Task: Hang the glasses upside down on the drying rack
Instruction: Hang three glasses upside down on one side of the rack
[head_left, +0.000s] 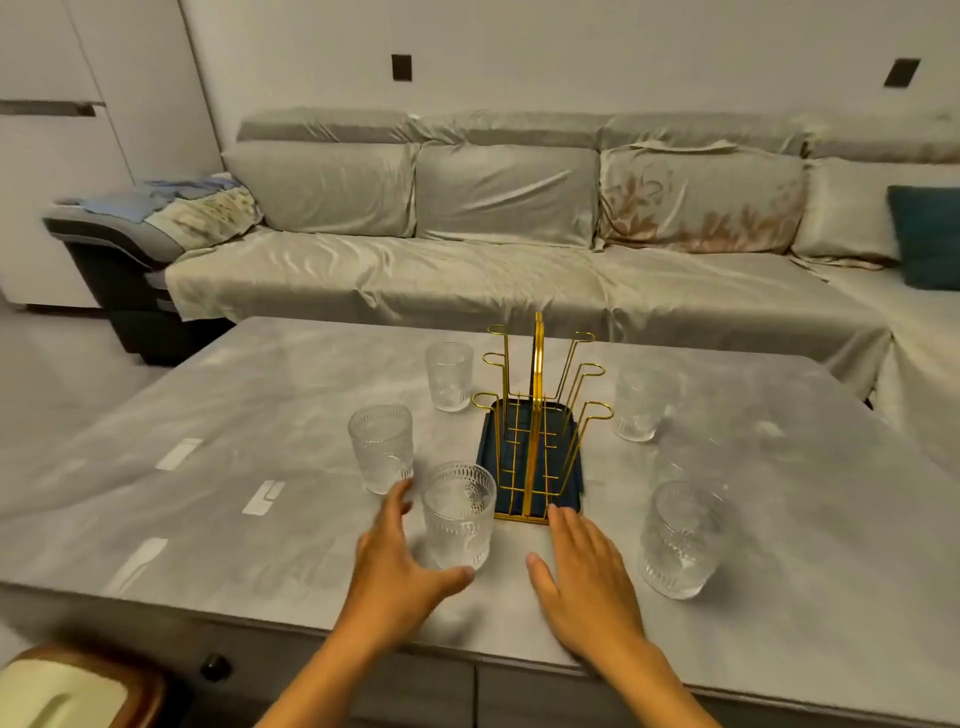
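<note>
Both hands are hovering open and empty — left hand (400, 561) cupping toward the nearest glass (458, 514), right hand (582, 571) flat — while the drying rack (537, 415) is standing bare, every glass upright on the table (260, 415).

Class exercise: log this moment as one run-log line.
left hand: open, reaching nearest glass | right hand: open, empty | rack: empty | glasses: all upright on table

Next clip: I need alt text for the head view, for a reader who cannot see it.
Two open hands reach over a grey table: the left hand curls around the nearest glass without gripping it, and the right hand hovers flat. An empty gold drying rack stands behind, among upright glasses.
</note>
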